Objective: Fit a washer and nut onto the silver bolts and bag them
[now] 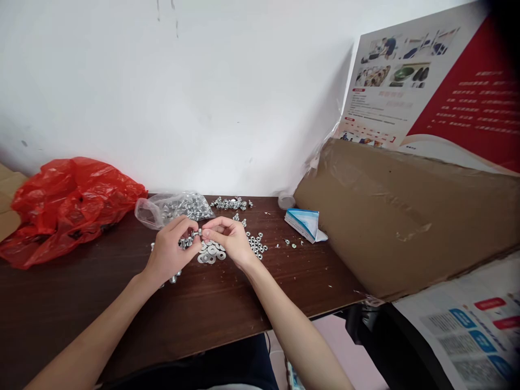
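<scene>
My left hand (pixel 173 246) pinches a small silver bolt (pixel 195 233) between thumb and forefinger. Fingertips of my right hand (pixel 227 238) are pressed together at the bolt's right end, where a small metal piece seems to sit. Flat washers (pixel 211 253) lie in a pile just below my hands. Several nuts (pixel 257 245) are spread to the right of my right wrist. More bolts (pixel 173 279) lie around my left hand, partly hidden by it. Behind the hands, a clear plastic bag (pixel 179 208) holds many metal pieces.
A row of bolt assemblies (pixel 231 203) lies near the wall. The red plastic bag (pixel 73 206) is at the left of the dark table (pixel 219 319). On the right stand a blue and white packet (pixel 304 223), a small clear lid (pixel 286 201) and a large cardboard sheet (pixel 390 216).
</scene>
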`<action>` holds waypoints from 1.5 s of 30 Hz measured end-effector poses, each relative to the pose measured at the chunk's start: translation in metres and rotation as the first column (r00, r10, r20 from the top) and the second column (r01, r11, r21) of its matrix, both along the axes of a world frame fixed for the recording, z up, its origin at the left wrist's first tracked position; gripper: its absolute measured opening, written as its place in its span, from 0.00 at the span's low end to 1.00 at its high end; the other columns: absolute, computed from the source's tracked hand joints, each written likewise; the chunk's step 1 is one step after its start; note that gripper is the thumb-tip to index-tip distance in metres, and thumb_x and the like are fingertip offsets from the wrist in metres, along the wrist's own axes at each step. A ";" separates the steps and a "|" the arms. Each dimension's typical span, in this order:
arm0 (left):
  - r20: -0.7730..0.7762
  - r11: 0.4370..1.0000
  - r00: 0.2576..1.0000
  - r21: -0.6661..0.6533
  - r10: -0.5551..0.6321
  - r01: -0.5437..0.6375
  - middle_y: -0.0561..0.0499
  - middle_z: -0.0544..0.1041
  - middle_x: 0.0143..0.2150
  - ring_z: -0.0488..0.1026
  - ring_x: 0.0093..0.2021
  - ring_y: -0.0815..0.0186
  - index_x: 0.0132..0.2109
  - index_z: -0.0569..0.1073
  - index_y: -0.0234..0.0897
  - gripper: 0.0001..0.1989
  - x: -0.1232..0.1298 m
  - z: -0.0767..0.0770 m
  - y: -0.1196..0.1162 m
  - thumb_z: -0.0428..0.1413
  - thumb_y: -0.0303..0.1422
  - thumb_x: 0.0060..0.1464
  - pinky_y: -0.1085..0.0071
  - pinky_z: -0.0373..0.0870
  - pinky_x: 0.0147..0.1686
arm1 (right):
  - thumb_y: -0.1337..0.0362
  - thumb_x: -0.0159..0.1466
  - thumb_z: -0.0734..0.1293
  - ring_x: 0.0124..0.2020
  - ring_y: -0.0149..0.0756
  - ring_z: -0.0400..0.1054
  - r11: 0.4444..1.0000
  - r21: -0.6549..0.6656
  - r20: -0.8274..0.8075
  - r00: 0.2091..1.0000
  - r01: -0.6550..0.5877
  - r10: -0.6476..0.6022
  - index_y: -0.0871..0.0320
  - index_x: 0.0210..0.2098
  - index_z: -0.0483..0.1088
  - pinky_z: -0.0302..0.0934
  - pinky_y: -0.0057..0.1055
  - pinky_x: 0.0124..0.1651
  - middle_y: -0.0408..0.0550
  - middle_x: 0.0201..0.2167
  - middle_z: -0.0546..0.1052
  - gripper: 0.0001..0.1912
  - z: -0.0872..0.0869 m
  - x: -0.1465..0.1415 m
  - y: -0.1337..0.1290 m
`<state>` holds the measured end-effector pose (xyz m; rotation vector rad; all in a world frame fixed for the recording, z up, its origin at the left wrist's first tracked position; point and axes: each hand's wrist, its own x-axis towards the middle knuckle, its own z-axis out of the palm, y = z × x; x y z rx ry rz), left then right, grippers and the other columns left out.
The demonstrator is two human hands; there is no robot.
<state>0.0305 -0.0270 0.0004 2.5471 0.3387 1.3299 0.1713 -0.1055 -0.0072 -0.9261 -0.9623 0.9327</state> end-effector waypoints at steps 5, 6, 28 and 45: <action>-0.025 1.000 1.000 0.029 -0.008 0.009 0.54 0.66 0.30 0.63 0.28 0.70 0.34 0.67 0.37 0.04 0.000 -0.003 0.003 0.51 0.24 0.54 0.73 0.62 0.31 | 0.52 0.54 0.73 0.23 0.30 0.66 0.995 -0.039 0.155 0.985 0.088 -0.081 0.59 0.29 0.72 0.63 0.30 0.31 0.42 0.21 0.73 0.16 0.000 0.000 -0.001; -0.035 0.999 0.999 0.036 -0.015 0.016 0.54 0.66 0.30 0.64 0.29 0.70 0.35 0.67 0.36 0.03 0.000 -0.004 0.003 0.51 0.24 0.54 0.73 0.62 0.31 | 0.51 0.54 0.73 0.22 0.29 0.65 0.994 -0.051 0.198 0.976 0.097 -0.085 0.59 0.28 0.72 0.61 0.29 0.28 0.41 0.20 0.72 0.17 0.000 0.000 -0.001; -0.070 0.995 0.997 0.101 0.018 -0.011 0.53 0.67 0.29 0.66 0.31 0.67 0.36 0.71 0.37 0.03 -0.002 -0.005 0.008 0.52 0.27 0.54 0.71 0.64 0.34 | 0.47 0.58 0.69 0.23 0.29 0.61 0.992 -0.112 0.405 0.914 0.062 -0.012 0.58 0.26 0.69 0.56 0.29 0.28 0.41 0.21 0.69 0.19 0.000 0.006 -0.003; -0.086 0.995 0.995 0.095 0.046 -0.038 0.52 0.67 0.28 0.64 0.31 0.66 0.35 0.72 0.37 0.04 -0.002 -0.004 0.007 0.51 0.27 0.55 0.70 0.63 0.34 | 0.55 0.54 0.73 0.32 0.32 0.65 1.000 -0.029 0.307 0.952 -0.006 0.015 0.55 0.36 0.70 0.62 0.31 0.36 0.44 0.33 0.73 0.15 -0.002 0.008 -0.004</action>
